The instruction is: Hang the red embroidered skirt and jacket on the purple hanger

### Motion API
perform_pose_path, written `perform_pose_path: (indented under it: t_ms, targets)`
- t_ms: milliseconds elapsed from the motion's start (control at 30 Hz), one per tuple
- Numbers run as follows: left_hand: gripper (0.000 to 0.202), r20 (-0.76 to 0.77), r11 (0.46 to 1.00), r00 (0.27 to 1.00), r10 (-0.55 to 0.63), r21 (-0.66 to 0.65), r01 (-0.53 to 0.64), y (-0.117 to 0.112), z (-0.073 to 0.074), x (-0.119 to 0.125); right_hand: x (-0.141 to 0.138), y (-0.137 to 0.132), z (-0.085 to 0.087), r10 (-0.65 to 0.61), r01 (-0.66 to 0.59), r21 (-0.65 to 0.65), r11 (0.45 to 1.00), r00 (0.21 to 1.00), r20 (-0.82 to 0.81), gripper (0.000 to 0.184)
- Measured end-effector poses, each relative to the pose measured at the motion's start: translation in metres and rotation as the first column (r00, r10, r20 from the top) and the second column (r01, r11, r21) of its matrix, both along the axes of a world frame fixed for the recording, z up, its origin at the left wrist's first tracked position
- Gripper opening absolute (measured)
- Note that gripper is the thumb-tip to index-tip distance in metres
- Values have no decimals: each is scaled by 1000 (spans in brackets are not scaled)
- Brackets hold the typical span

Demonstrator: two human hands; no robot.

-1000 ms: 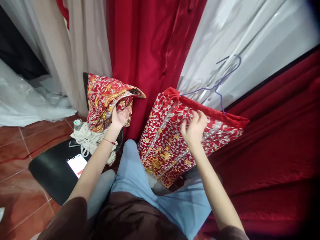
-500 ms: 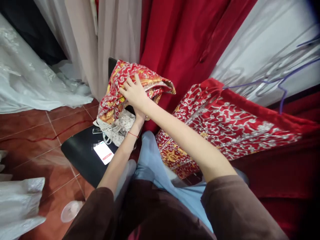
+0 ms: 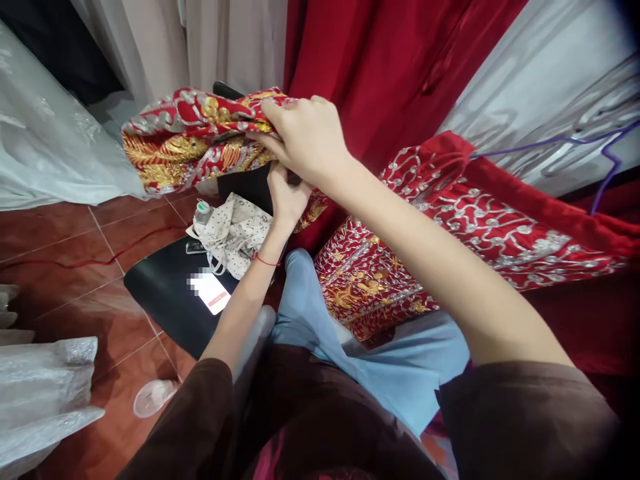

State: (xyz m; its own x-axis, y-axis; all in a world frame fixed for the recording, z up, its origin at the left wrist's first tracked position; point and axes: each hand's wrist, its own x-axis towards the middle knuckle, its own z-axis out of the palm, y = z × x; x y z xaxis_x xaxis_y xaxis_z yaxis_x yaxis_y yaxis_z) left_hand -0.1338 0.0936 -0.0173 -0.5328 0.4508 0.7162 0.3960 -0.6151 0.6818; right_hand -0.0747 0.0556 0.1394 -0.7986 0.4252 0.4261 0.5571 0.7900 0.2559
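Note:
A red garment with gold and silver embroidery (image 3: 183,143) is bunched and raised above the black chair. My right hand (image 3: 310,137) has its fingers wrapped round the bunched cloth, thumb on the near side. Just below, my left hand (image 3: 289,197), with a red string at the wrist, is curled up against the same garment; its fingertips are partly hidden by the cloth and my right hand. A second red embroidered garment (image 3: 370,287) hangs at my right, its waist edge on a purple hanger (image 3: 540,147).
On the black chair seat (image 3: 160,293) lie a lit phone (image 3: 214,295), a dotted white cloth bag (image 3: 240,233) and a bottle with a grey cap (image 3: 203,212). White gowns (image 3: 45,153) hang at left, red drapes (image 3: 370,67) ahead. A clear plastic cup (image 3: 153,398) is on the tiles.
My right hand went from spread flat on the garment to gripping it. The garment's bulk swung up and left, uncovering more of the dotted bag and the bottle.

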Motion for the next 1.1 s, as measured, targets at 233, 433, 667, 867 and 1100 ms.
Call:
perform_pose_path:
  t_ms: [233, 433, 667, 867, 1100]
  targets:
    - [20, -36, 996, 999, 27, 89, -23, -22, 21, 15, 48, 5, 28, -195, 189, -46, 981, 951, -238, 39]
    - [42, 39, 994, 994, -99, -48, 101, -17, 21, -1, 83, 49, 29, -208, 160, -159, 974, 910, -359, 28]
    - [60, 88, 804, 928, -361, -475, 358, -6, -9, 1, 110, 53, -69, -145, 79, -416, 906, 981, -130, 26]
    - [57, 190, 601, 840, -508, -620, 504, 10, -49, 35, 142, 67, -105, -111, 259, -519, 815, 948, 299, 26]
    - [44, 93, 757, 940, -328, -569, 321, 24, -62, 61, 169, 67, -63, -129, 317, -421, 850, 900, 416, 25]
